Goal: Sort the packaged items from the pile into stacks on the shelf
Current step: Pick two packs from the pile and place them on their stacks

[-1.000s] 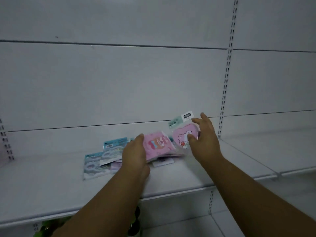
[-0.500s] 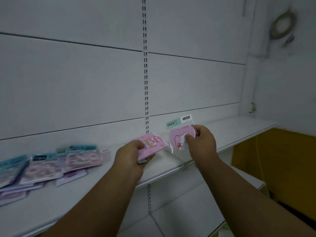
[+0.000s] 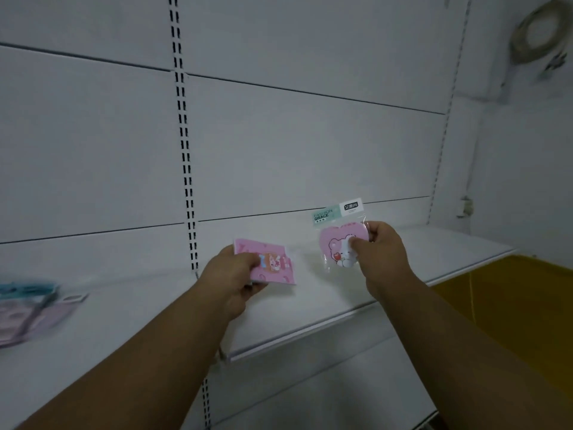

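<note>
My left hand grips a pink rectangular packet with a cartoon print, held low over the white shelf. To its right, my right hand pinches a clear-bagged pink heart-shaped item with a bear picture and a green "Fashion Grace" header card, held upright above the shelf. The pile of teal and lilac packets lies blurred at the far left on the shelf.
A slotted black upright divides the white back panel. A lower shelf lies beneath. A yellow surface sits past the shelf's right end, and a coil of cable hangs on the wall at the top right.
Both hands lifted a pink packet each off the pile and carried them rightward along the shelf. The view swung right, so the pile now sits at the left edge.
</note>
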The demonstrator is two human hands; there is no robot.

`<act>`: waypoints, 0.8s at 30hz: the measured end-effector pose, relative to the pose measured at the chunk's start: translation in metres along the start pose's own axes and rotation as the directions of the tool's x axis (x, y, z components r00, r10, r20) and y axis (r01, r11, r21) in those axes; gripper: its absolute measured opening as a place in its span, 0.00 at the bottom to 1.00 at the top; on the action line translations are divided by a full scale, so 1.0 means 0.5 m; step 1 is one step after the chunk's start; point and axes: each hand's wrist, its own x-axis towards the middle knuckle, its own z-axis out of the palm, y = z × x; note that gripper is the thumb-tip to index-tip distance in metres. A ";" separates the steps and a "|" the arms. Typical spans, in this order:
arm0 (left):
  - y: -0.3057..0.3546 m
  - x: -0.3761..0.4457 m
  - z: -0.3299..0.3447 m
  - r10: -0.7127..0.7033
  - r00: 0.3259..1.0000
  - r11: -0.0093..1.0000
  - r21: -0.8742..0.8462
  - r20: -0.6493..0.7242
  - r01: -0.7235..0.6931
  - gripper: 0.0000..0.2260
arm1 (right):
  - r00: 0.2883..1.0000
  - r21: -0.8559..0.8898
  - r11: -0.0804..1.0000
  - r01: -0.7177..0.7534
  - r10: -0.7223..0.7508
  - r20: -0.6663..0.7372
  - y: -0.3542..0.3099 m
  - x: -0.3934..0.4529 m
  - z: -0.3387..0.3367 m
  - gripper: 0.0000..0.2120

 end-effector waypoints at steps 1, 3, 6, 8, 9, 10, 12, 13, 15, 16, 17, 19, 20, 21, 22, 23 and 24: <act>0.005 0.018 0.008 -0.001 1.000 0.999 0.039 -0.004 0.001 0.06 | 1.000 -0.002 1.000 -0.007 0.007 0.021 0.008 0.023 0.005 0.10; 0.015 0.055 0.020 -0.016 1.000 0.991 0.133 -0.001 0.016 0.05 | 0.998 -0.021 0.999 -0.027 0.028 0.062 0.026 0.066 0.014 0.10; 0.035 0.103 0.041 -0.050 0.998 0.952 0.305 0.047 0.033 0.05 | 0.994 -0.081 0.996 -0.047 0.055 0.097 0.056 0.131 0.020 0.09; 0.048 0.132 0.059 -0.053 0.996 0.918 0.395 0.069 0.022 0.06 | 0.986 -0.149 0.986 -0.069 0.090 0.143 0.069 0.179 0.016 0.07; 0.053 0.143 0.068 -0.063 0.995 0.899 0.438 0.077 0.023 0.06 | 0.978 -0.173 0.981 -0.089 0.120 0.173 0.076 0.201 0.012 0.06; 0.055 0.153 0.078 -0.082 0.993 0.874 0.485 0.088 0.029 0.07 | 0.969 -0.188 0.977 -0.104 0.142 0.204 0.083 0.221 0.008 0.05; 0.052 0.171 0.096 -0.129 0.985 0.801 0.598 0.113 0.036 0.09 | 0.952 -0.219 0.968 -0.122 0.177 0.251 0.099 0.259 0.004 0.04; 0.048 0.178 0.105 -0.155 0.980 0.760 0.649 0.124 0.038 0.09 | 0.943 -0.220 0.966 -0.135 0.193 0.269 0.109 0.277 0.003 0.05; 0.033 0.191 0.124 -0.197 0.971 0.682 0.731 0.135 0.036 0.10 | 0.919 -0.212 0.963 -0.165 0.229 0.321 0.127 0.310 -0.001 0.06; 0.026 0.197 0.133 -0.207 0.970 0.643 0.765 0.127 0.037 0.11 | 0.903 -0.196 0.963 -0.187 0.247 0.353 0.137 0.327 -0.003 0.05; 0.019 0.201 0.143 -0.219 0.969 0.610 0.791 0.110 0.048 0.12 | 0.885 -0.195 0.959 -0.207 0.268 0.380 0.146 0.341 -0.008 0.03; 0.002 0.211 0.163 -0.251 0.965 0.573 0.816 0.077 0.084 0.13 | 0.859 -0.215 0.950 -0.225 0.298 0.417 0.164 0.368 -0.017 0.05; -0.004 0.218 0.173 -0.260 0.964 0.548 0.831 0.064 0.092 0.14 | 0.845 -0.208 0.954 -0.217 0.290 0.449 0.172 0.382 -0.023 0.08; -0.010 0.225 0.181 -0.253 0.966 0.508 0.856 0.047 0.091 0.15 | 0.837 -0.199 0.951 -0.236 0.303 0.456 0.180 0.394 -0.027 0.10; -0.014 0.233 0.187 -0.230 0.973 0.449 0.890 0.029 0.080 0.16 | 0.827 -0.181 0.946 -0.269 0.323 0.460 0.184 0.406 -0.030 0.11; -0.018 0.239 0.192 -0.198 0.980 0.378 0.924 0.018 0.059 0.17 | 0.835 -0.145 0.948 -0.284 0.319 0.449 0.197 0.417 -0.035 0.11; -0.020 0.246 0.198 -0.165 0.986 0.308 0.951 0.019 0.033 0.19 | 0.822 -0.180 0.939 -0.293 0.344 0.454 0.204 0.424 -0.037 0.11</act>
